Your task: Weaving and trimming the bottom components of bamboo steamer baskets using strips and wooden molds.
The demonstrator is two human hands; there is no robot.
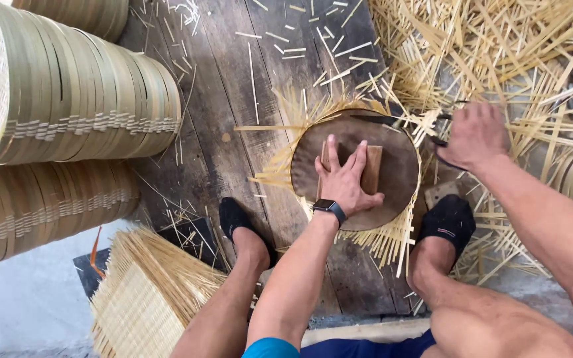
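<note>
While the left hand point(343, 178) presses flat, fingers spread, on a small wooden block point(370, 169), that block sits on top of a round dark disc point(392, 172) lying on the plank floor point(233, 99). Palm is down and open, not gripping anything, just bearing on the block. A dark watch point(329, 207) is on that wrist.

Under the disc lies a woven bamboo mat point(392, 242); its loose strip ends stick out past the disc edge at the top, left and bottom.

The right hand point(473, 136) is closed around a dark handle; the blade point(376, 120) reaches left along the disc's upper rim, touching the strips there. Fingers are wrapped tight, knuckles up.

Both feet wear black socks: left foot point(237, 219) just left of the disc, right foot point(447, 222) at its lower right edge.

Big pile of cut bamboo strips point(499, 46) fills the upper right. Stacked woven baskets point(67, 93) lie on their sides at left, well apart from the hands. Another flat woven mat point(147, 298) lies at lower left, beside the left leg.
</note>
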